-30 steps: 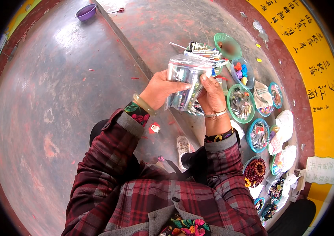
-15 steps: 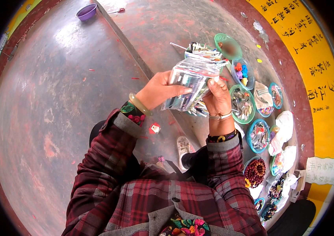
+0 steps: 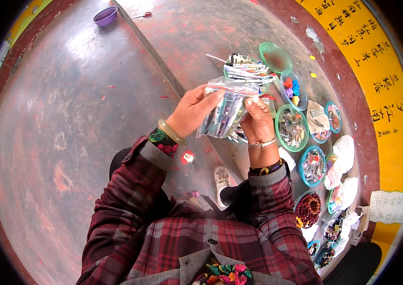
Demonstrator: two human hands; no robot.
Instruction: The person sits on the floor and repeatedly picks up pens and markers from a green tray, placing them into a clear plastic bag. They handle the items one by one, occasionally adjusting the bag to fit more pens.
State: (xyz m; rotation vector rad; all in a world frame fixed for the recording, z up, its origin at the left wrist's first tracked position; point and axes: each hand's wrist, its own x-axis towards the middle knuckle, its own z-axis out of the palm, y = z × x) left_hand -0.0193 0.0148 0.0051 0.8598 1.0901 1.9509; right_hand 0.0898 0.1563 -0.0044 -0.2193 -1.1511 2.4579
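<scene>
Between my hands, in front of my body, hangs a clear zip-top plastic bag (image 3: 226, 110) with several pens inside. My left hand (image 3: 193, 108) pinches its upper left side, thumb on top near the zip strip. At its upper right edge my right hand (image 3: 258, 117) grips the plastic, thumb and fingers pressed together. Just beyond the bag stands a green basket of pens and brushes (image 3: 249, 71), partly hidden by the bag.
Along the right are several baskets: a green basket of small items (image 3: 292, 127), a blue basket of packets (image 3: 311, 165) and dark red beads (image 3: 308, 209). A purple basin (image 3: 105, 16) and scissors (image 3: 143, 15) lie far left on the floor. A yellow banner (image 3: 377, 95) lines the right.
My left thumb has shifted up toward the zip strip and my right thumb has slid slightly left and down. The bag has turned more upright.
</scene>
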